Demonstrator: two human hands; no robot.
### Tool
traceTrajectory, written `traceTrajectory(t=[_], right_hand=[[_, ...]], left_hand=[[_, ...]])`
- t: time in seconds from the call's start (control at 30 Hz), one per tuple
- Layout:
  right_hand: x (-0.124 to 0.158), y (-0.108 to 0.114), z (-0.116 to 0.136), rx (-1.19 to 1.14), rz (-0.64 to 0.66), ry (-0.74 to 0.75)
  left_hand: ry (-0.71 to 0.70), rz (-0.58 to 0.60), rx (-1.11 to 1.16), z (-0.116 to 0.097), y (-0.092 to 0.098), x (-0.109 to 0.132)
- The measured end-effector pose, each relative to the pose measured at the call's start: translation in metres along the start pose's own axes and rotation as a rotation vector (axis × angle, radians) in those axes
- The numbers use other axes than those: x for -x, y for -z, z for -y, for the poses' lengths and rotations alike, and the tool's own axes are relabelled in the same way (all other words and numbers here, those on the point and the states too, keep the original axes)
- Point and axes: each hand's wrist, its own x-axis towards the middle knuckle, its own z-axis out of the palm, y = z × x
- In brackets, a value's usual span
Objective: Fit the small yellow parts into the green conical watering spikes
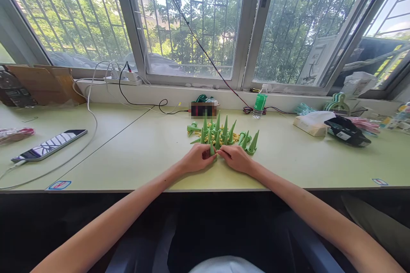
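Observation:
My left hand [197,158] is closed around a green plastic plant watering spike [212,149], its tip pointing up. Close against it, my right hand [237,158] is closed in a pinch by the spike's side; whatever lies between those fingertips is too small to make out. Just beyond both hands stand several more green spikes [225,129], most upright, with a few lying on their sides. Small yellow pieces [194,139] are heaped among them on the pale green table [144,153].
Behind the spikes is a blurred dark box [202,110] with a cable. A water bottle [260,101] stands by the window ledge. To the right are a tissue box [309,123] and a black packet [347,131]. A charging phone [49,145] and its white cable lie left.

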Motion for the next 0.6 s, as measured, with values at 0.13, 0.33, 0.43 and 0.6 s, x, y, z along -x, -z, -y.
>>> traceTrajectory(t=[0.13,0.33,0.43,0.6], right_hand=[[0.0008,-0.0025,-0.0018,0.043,0.005,-0.002],[-0.0004,-0.0016,0.0004,0.051,0.010,-0.028],[-0.0011,0.0002,0.0019,0.042,0.012,-0.042],[-0.0007,0.0028,0.0050,0.007,0.022,-0.042]], left_hand=[[-0.022,0.021,0.017,0.0003,-0.0005,0.0007],[-0.043,0.016,-0.004,-0.0008,-0.0004,0.0006],[-0.035,-0.002,-0.019,-0.0006,-0.0010,0.0000],[-0.011,-0.036,-0.024,-0.0005,-0.0012,-0.0009]])
